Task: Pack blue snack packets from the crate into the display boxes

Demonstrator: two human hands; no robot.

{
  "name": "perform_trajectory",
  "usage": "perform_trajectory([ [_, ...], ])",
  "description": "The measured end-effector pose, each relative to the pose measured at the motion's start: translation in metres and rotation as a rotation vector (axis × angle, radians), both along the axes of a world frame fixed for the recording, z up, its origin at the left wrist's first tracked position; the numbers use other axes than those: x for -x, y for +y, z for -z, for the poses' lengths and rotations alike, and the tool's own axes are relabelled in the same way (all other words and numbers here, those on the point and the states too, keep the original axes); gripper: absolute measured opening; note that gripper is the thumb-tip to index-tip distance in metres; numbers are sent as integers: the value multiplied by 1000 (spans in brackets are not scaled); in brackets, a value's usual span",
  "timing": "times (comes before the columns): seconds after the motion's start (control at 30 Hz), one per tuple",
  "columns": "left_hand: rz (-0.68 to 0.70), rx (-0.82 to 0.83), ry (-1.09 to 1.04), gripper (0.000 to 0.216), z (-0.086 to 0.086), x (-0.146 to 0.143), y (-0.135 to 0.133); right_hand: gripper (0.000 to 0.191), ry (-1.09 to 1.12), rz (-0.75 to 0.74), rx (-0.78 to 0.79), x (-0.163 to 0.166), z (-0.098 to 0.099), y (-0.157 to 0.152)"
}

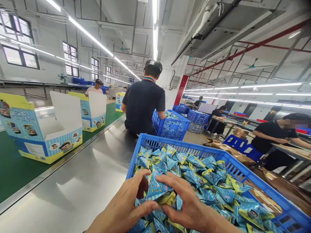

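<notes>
Hands (128, 202) cup one blue packet (156, 185) over the crate (184, 144)

A factory packing hall: green conveyor belt (11, 178) at left, fluorescent tubes (155, 29) at top centre, ventilated plastic crate (184, 146) at lower right.

Bare hands (187, 199), bare forearms (218, 223)

On my feed a shiny steel bench (97, 168) runs beside a green belt (12, 181), and I count three printed boxes (65, 144) standing in a row on the belt. At the bench's right side I see a blue crate (167, 142), heaped with packets (194, 178); from here I can't tell what it rests on
</notes>
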State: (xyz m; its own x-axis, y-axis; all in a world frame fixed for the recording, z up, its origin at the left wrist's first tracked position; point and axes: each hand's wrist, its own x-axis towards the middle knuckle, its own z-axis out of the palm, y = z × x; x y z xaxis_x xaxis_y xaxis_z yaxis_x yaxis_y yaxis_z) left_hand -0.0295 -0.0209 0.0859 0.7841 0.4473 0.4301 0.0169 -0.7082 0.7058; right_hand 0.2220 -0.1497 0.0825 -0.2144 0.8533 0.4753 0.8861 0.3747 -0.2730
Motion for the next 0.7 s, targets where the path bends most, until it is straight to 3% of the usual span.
perform_trajectory([
  [0.13,-86,-385,-198,31,11,-7,-2,77,45,-30,81,3,-1,0],
  [0.3,-177,-457,-296,10,9,-6,13,81,180,-40,85,6,-6,3],
  [0.4,-222,-331,-326,7,-1,13,21,43,253,-62,-4,5,-9,12],
  [0.47,-171,-156,-344,23,-7,27,24,29,295,-63,21,2,-11,19],
  [0.57,-127,-5,-350,55,-11,38,26,37,375,-7,141,-3,-12,27],
  [0.7,-130,117,-310,72,-17,40,18,40,385,12,260,-5,-11,28],
])
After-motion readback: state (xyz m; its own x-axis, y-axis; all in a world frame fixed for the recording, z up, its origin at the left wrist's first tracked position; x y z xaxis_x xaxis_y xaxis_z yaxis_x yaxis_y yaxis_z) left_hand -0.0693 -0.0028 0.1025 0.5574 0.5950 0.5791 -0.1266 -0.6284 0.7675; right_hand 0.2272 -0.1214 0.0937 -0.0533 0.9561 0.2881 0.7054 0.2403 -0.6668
